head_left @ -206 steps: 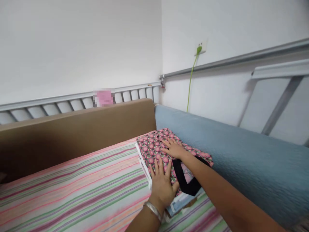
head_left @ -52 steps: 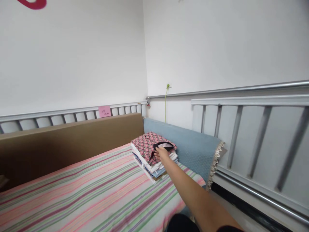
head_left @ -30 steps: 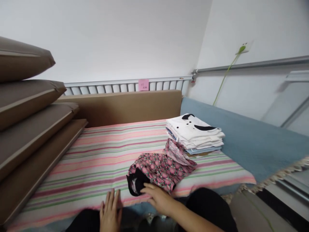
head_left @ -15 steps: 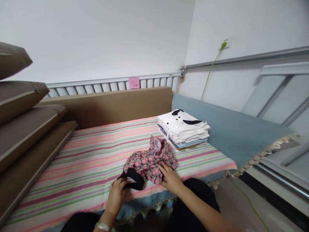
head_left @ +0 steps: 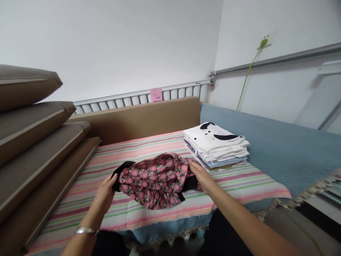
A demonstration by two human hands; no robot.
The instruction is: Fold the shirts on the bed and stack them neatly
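Observation:
A pink floral garment with black trim (head_left: 156,179) lies spread across the striped bed cover (head_left: 128,156), stretched between my two hands. My left hand (head_left: 105,195) grips its left black edge with closed fingers; a silver bracelet sits on that wrist. On the other side my right hand (head_left: 201,176) pinches the right black edge. Just right of my right hand stands a stack of folded clothes (head_left: 217,145) with a white top with black collar uppermost.
Brown cushions (head_left: 34,142) are stacked at the left. A brown headboard (head_left: 138,117) and a metal rail with a pink note (head_left: 156,95) run behind the bed. A blue quilt (head_left: 269,142) lies at the right, under a green cable (head_left: 246,76) on the wall.
The floral garment, crumpled half a second ago, is now pulled open and wide. My left hand moved left with one edge and my right hand shifted right with the other.

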